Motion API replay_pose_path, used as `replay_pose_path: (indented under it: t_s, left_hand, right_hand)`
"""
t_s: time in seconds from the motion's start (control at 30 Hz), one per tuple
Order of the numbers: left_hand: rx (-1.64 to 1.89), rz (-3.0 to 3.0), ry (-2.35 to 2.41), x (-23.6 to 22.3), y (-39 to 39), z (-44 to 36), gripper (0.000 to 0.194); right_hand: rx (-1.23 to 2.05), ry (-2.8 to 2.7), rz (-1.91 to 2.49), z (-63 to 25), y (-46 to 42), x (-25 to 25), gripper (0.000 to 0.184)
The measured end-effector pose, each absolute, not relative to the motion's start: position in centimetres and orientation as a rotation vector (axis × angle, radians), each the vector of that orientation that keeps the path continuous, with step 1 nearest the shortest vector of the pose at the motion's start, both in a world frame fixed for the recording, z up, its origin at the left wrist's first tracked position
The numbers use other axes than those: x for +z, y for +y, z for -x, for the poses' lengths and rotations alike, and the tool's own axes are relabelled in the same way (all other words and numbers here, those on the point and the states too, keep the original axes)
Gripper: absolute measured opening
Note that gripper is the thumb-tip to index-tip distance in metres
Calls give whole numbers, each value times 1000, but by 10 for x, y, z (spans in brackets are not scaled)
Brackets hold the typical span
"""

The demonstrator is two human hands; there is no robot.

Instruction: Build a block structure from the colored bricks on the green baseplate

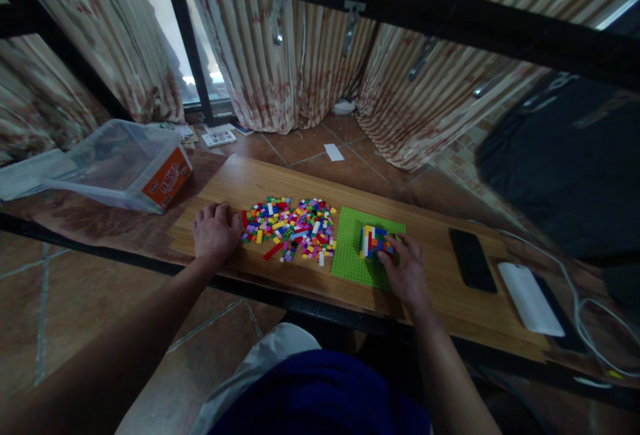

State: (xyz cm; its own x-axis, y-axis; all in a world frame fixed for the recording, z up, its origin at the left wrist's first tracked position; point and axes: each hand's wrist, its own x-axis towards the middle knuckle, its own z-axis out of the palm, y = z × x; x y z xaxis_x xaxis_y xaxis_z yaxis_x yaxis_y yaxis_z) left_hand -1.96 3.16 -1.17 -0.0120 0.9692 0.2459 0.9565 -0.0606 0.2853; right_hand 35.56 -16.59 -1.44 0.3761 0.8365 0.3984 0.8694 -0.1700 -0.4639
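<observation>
On the green studded baseplate (347, 258) stands a small block built of many-coloured toy bricks (370, 240). My right hand (409, 272) grips the right side of that block between thumb and fingers, which cover part of it. A heap of loose toy bricks (280, 225) in many colours is spread to the left of the baseplate. At the left edge of the heap, my left hand (217, 230) lies on the wooden board with its fingers bent and its thumb apart, holding nothing that I can see.
The wooden board (250, 175) lies along a narrow table. A clear plastic box (120, 162) with an orange label stands at the left. A black phone (473, 258), a white oblong device (531, 298) and a white cable (575, 295) lie at the right. Curtains (280, 68) hang behind.
</observation>
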Motion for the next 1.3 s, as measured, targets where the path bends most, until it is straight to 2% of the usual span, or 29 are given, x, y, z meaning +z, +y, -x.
replay_pose_path:
  t_s: [0.27,0.63,0.87,1.1,1.3]
  left_hand:
    - [598,-2211,2122,-14,33,21,47]
    - [610,-2213,2101,-14,33,21,47]
    - [623,-2188,2107,-15,32,21,46]
    - [613,-2186,2100,-15,33,21,46]
    - [611,-2189,2110,-13,32,20,46]
  right_hand:
    - [-2,-1504,1963,-361,-158,-15,40]
    - [-143,-1875,2102,-362,-147,3,26]
    - [-83,-1792,2039,-359,-150,0,34]
    - [39,-1364,2027,-366,-152,-2,42]
    - [6,-1170,2139,-360,-141,-16,53]
